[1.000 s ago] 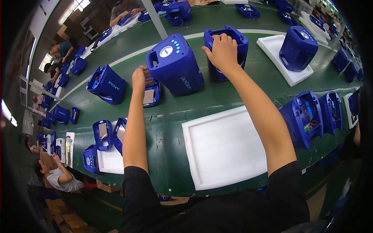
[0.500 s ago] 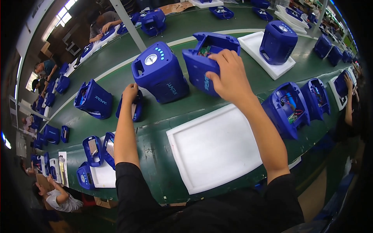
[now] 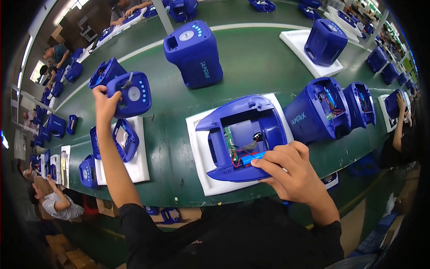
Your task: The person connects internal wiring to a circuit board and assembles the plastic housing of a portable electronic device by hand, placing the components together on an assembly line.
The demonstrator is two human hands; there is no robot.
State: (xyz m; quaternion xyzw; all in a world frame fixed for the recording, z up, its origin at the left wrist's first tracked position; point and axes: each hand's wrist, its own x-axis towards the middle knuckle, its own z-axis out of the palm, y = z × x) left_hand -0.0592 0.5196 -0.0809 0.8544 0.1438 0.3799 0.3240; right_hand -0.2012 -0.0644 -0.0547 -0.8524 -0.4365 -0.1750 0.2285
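Observation:
My left hand (image 3: 106, 102) is closed on the edge of a blue cover (image 3: 134, 94), held up with its round silver button and row of lit dots showing. In front of me a blue housing (image 3: 244, 121) lies with its open side up on a white foam tray (image 3: 200, 177). Inside it are a green circuit board (image 3: 230, 143), wires and a bright blue cylindrical cell (image 3: 251, 158). My right hand (image 3: 293, 172) is closed at the housing's near right edge, fingertips beside the cell. Part of that edge is hidden by my fingers.
An assembled blue case (image 3: 193, 56) stands beyond the tray, another (image 3: 325, 42) on a foam tray at far right. Open housings (image 3: 320, 107) stand close on the right. More covers (image 3: 123, 139) lie on foam at left. Co-workers (image 3: 58, 199) sit along the green bench (image 3: 255, 56).
The open housing has come down from the bench's far side onto the foam tray, in my right hand. My left hand has moved left and raised a cover.

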